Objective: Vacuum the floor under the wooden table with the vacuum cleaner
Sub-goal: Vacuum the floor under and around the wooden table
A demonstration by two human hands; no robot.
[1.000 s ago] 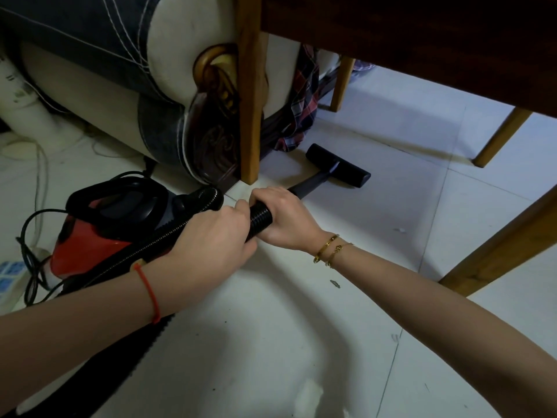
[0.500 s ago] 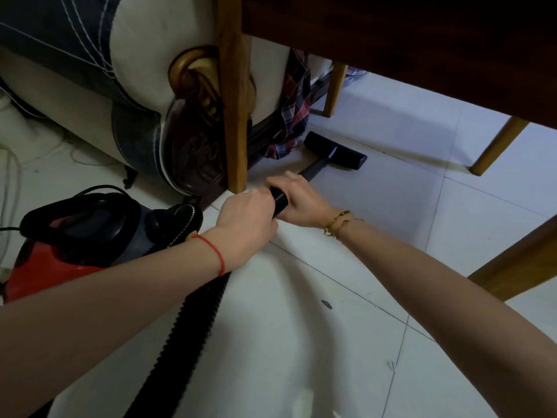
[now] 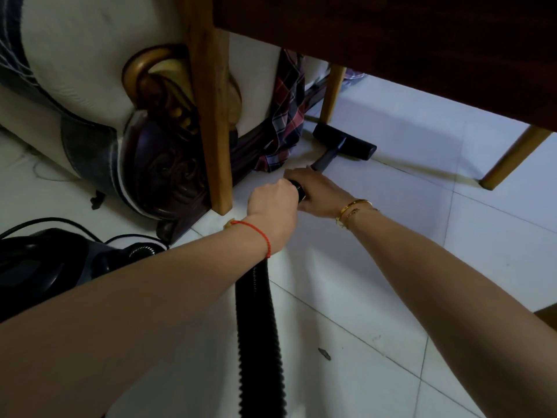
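- Here both hands hold the black ribbed vacuum hose (image 3: 259,321) where it joins the dark grey rigid wand (image 3: 327,159), low over the white tiled floor (image 3: 391,282)
- The left hand (image 3: 272,208) has its fingers curled around the hose end, with a red string bracelet (image 3: 256,232) at the wrist
- The right hand (image 3: 321,191) sits just ahead of it, touching the left, fingers clamped on the black collar of the same tube; gold bracelets (image 3: 354,211) circle that wrist
- The wand runs forward and to the right to the flat black floor nozzle (image 3: 346,141), which lies on the tiles under the dark wooden bench (image 3: 391,40), just beside the far pale wooden leg (image 3: 331,92)
- The near pale wooden leg (image 3: 211,116) stands just left of the hands, and another leg (image 3: 512,158) slants down at the right
- The hose trails back between the forearms toward the bottom edge
- The dark rounded vacuum cleaner body (image 3: 45,267) rests on the floor at the lower left, partly hidden by the left forearm
- Behind the near leg is a cream upholstered sofa arm (image 3: 90,55) with carved dark wood and gold scrollwork (image 3: 162,86)
- A plaid red and blue cloth (image 3: 286,116) hangs down beside the sofa, near the nozzle
- A small dark scrap (image 3: 325,353) lies on the tiles between the arms
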